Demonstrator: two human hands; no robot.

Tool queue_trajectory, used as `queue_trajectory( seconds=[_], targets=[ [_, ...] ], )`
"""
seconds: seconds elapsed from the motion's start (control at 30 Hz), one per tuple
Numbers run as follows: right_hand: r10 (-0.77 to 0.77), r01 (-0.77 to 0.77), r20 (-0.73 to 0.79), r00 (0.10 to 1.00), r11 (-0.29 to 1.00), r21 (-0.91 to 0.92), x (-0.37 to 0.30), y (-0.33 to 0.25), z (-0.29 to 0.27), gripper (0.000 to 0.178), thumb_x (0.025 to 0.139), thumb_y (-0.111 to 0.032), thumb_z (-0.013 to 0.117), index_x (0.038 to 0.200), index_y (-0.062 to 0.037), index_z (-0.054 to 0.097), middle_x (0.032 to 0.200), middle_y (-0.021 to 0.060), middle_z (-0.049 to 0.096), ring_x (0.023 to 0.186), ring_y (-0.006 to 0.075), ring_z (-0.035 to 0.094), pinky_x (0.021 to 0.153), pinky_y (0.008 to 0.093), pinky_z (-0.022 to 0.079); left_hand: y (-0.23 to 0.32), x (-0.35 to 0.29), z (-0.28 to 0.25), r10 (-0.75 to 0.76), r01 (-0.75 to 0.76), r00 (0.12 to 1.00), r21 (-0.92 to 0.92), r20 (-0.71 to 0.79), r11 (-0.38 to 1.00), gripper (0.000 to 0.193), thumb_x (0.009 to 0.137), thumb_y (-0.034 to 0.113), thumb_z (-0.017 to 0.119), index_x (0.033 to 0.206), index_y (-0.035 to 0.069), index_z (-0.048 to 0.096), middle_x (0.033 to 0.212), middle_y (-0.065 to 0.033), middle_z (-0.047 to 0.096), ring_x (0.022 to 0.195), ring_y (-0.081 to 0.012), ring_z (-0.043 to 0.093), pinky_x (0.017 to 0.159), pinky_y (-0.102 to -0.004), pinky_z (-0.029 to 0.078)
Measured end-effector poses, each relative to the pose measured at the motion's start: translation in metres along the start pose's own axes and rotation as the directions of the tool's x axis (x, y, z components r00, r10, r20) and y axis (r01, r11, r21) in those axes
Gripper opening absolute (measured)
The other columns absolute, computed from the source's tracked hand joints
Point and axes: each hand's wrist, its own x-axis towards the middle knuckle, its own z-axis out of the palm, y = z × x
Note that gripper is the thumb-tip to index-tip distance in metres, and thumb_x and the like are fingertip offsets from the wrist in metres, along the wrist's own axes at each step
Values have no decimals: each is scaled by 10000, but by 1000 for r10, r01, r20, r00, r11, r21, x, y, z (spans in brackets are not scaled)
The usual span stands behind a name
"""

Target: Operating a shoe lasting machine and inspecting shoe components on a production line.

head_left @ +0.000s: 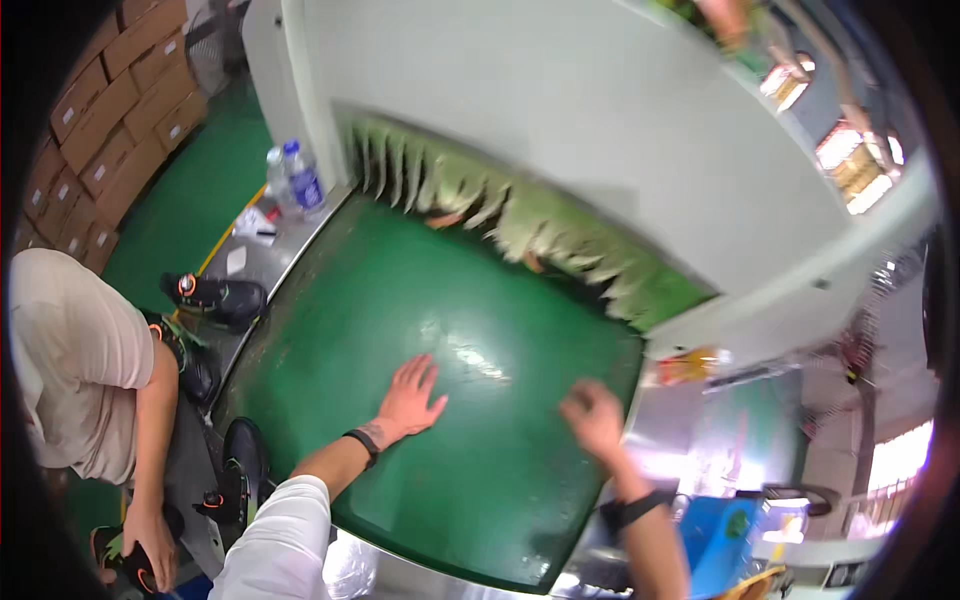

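My left hand (pixel 408 398) lies on or just above a green conveyor belt (pixel 400 290), fingers spread and nothing in it. A dark band circles that wrist. Over the belt's right edge is my right hand (pixel 592 415), its fingers smeared by motion, and I see nothing held in it. The belt runs under a torn green strip curtain (pixel 560 235) on a grey machine housing (pixel 530 100). Small orange-brown shapes show among the strips, too unclear to name. Left of the belt, beyond my left forearm, stands a black shoe (pixel 244 462) with orange trim.
A co-worker in a beige shirt (pixel 85 370) at the left has a hand on a dark shoe. More black shoes (pixel 222 300) and plastic bottles (pixel 304 180) line the metal ledge. Cartons (pixel 125 110) are stacked far left. A blue bin (pixel 715 545) stands lower right.
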Motion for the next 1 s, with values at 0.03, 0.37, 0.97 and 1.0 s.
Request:
queue_trajectory(
  seconds=[0.03,0.37,0.97,1.0],
  targets=[
    [-33,33,5,999,978,-206,51,11,-9,510,768,-248,664,1169,50,564,1220,234,573,1141,353,555,983,407,428,2,-2,-3,7,-7,1000,6,-17,1000,545,828,288,602,1243,-42,476,1356,-225,403,1278,-379,371,1064,-480,314],
    [-200,284,232,952,859,-425,323,86,-11,517,909,-446,510,1278,-84,528,1323,139,517,1224,293,460,1056,390,333,-4,8,3,-42,43,999,-98,10,994,528,776,243,641,1214,-23,511,1344,-199,440,1248,-353,433,1028,-482,348],
    [-281,280,102,954,960,21,-359,-162,-86,621,558,-120,807,1130,-51,576,1059,104,624,1015,295,586,897,359,481,236,-90,-155,430,726,-105,-226,897,650,647,896,557,491,1131,-41,566,1036,-127,639,923,-201,604,851,-345,493],
    [-407,404,-48,912,913,-57,-376,-160,-83,706,524,-84,776,1190,-59,546,1171,88,589,1115,271,544,933,394,465,261,-117,-193,414,925,32,-184,910,333,633,882,518,524,1166,-48,553,1066,-135,639,926,-203,614,858,-343,499]
  ],
)
